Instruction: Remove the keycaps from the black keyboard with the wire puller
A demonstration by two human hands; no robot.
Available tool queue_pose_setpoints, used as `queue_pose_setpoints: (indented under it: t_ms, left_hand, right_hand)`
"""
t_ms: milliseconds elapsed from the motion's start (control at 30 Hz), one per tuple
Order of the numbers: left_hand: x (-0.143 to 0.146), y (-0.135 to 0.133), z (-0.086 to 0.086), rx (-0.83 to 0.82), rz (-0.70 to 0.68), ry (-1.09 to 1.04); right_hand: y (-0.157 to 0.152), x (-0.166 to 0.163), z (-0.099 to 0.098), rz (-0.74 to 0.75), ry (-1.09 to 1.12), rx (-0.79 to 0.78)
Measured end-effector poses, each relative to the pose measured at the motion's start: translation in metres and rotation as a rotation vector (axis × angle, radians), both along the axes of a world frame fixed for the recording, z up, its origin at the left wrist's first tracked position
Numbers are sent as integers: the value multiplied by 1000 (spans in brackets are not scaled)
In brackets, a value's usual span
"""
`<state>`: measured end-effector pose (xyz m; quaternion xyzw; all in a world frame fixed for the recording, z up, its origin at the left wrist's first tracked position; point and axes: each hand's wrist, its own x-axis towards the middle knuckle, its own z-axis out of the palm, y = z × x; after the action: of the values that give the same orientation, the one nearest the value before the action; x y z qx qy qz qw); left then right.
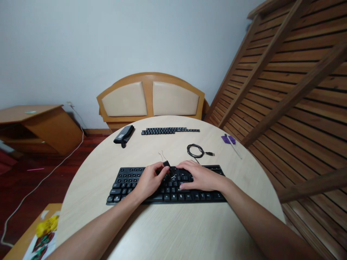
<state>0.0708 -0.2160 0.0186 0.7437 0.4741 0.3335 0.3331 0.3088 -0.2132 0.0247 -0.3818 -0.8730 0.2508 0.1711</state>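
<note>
A black keyboard [159, 197] lies on the round table in front of me, with several keycaps gone from its upper left rows. My left hand [152, 177] pinches a wire keycap puller [166, 164] by its black middle. One pair of the puller's wires points up and away; the other end reaches down among the keys near the keyboard's middle. My right hand [200, 177] rests on the keyboard's right half, thumb and fingers apart, and hides some keys. Pulled keycaps [162, 130] stand in rows at the table's far side.
Behind the keyboard lies a coiled USB cable [195, 151]. A black pouch [124, 134] sits at the far left of the round table [173, 231]. At the right are a purple cloth [227, 139] and a thin brush-like stick [234, 147]. Wooden slats [292, 108] rise at the right.
</note>
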Motion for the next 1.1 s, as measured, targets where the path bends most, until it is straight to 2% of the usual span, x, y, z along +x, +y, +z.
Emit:
queue_pose_setpoints:
  t_ms: [333, 767, 967, 1100]
  left_hand:
    - [-2, -1, 5, -6, -7, -10]
    - [-1, -2, 3, -24, -90, -71]
    - [-1, -1, 1, -11, -39, -69]
    - [-2, 0, 0, -19, -61, -76]
  right_hand:
    - [-3, -10, -2, -6, 18, 12]
    - [-4, -14, -1, -24, 30, 32]
    - [-5, -14, 2, -1, 3, 63]
    - [-5, -14, 3, 2, -1, 71]
